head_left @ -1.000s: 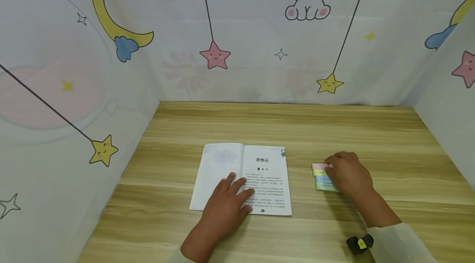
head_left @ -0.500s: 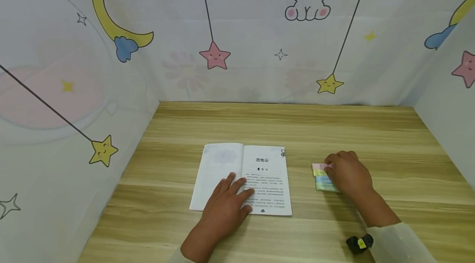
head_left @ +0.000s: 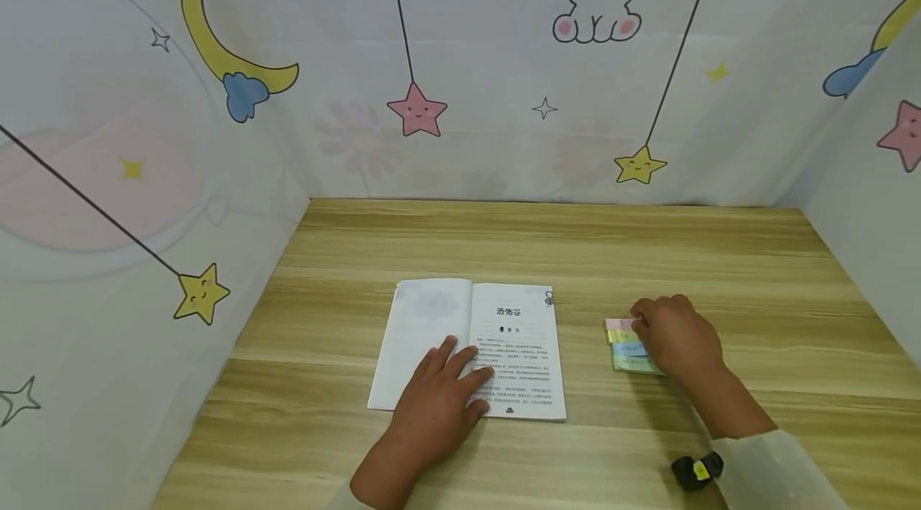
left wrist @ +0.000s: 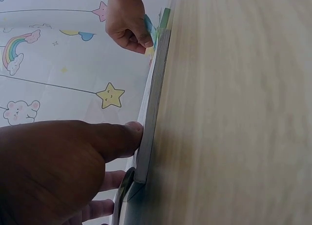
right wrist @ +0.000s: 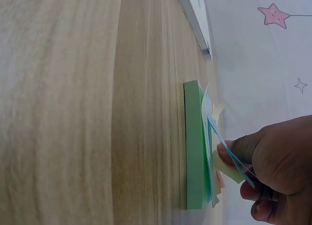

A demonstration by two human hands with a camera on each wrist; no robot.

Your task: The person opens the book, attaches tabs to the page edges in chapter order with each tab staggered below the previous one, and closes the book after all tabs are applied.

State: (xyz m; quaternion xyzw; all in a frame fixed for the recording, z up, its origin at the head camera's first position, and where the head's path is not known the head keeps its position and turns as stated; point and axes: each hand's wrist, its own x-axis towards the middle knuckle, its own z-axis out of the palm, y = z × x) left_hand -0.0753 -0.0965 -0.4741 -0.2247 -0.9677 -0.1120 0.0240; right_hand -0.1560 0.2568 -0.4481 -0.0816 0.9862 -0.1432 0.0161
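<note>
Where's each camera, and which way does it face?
Head: on the head, facing forward and down at an open white paper book, pastel paper sticky notes, left hand and right hand.
Left wrist: on that wrist, looking along the book's edge; left hand near, right hand beyond.
Right wrist: on that wrist, facing the notes; right hand shows.
Both wrist views share book and right hand.

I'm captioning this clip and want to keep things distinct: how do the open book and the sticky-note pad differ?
Size: the open book covers far more of the wooden table than the sticky-note pad.
Colour: the book's pages are white with dark print; the pad has pink, yellow, blue and green bands.
Handling: the left hand rests on the book; the right hand pinches the pad's yellow paper.
Shared: both bear writing.
</note>
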